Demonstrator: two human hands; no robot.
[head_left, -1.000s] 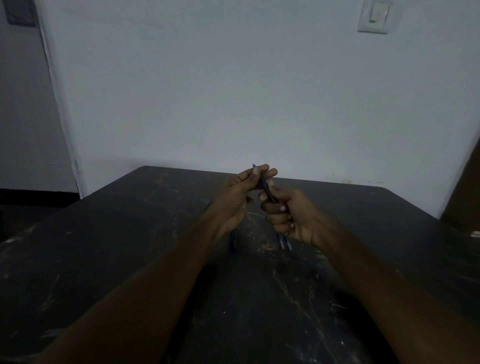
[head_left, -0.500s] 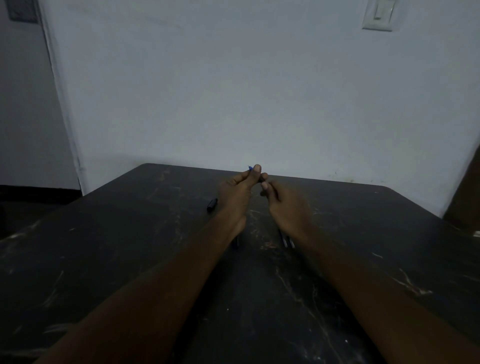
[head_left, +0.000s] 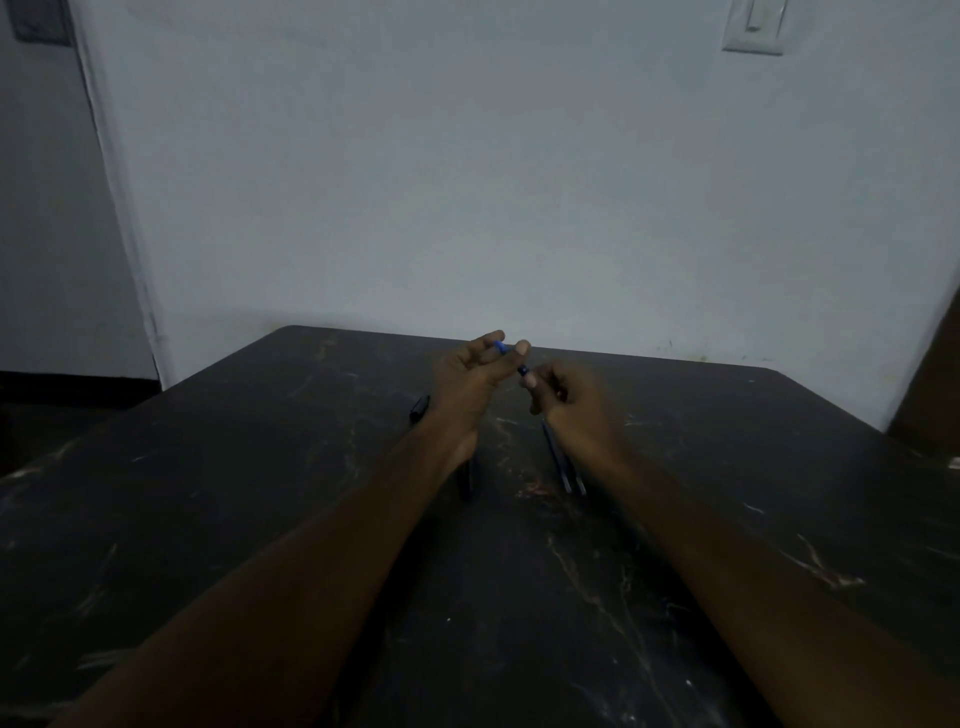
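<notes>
Both hands raised over the table, forearms running out from the near edge. Left hand (head_left: 467, 379): thumb and forefinger pinch the blue end of the pen (head_left: 500, 347). Right hand (head_left: 566, 400): fingers curled in, tips nipping the pen's darker lower end; a bit blurred, so the exact hold is hard to read.

Step, as I judge it: working the pen's end piece, cap or tip, on or off. My left thumb covers the middle, so I cannot tell whether the two parts are joined or already apart. The next move calls for a straight pull or push along the pen's axis, right hand steady, left pinch firm, because the piece is small and slips easily.

Pen: thin, bright blue at the upper end, dark blue-black lower down, slanting from my left fingers down toward my right. It is held in the air, clear of the tabletop.

Table (head_left: 260, 519): dark, scuffed with pale streaks. A dark pen (head_left: 466, 480) lies under my left wrist; two thin pens (head_left: 563, 467) lie side by side under the right. Farther left, a short black piece (head_left: 418, 408), maybe a cap. Beyond the far edge, the pale wall (head_left: 467, 182), with a light switch (head_left: 753, 23) high on the right.
</notes>
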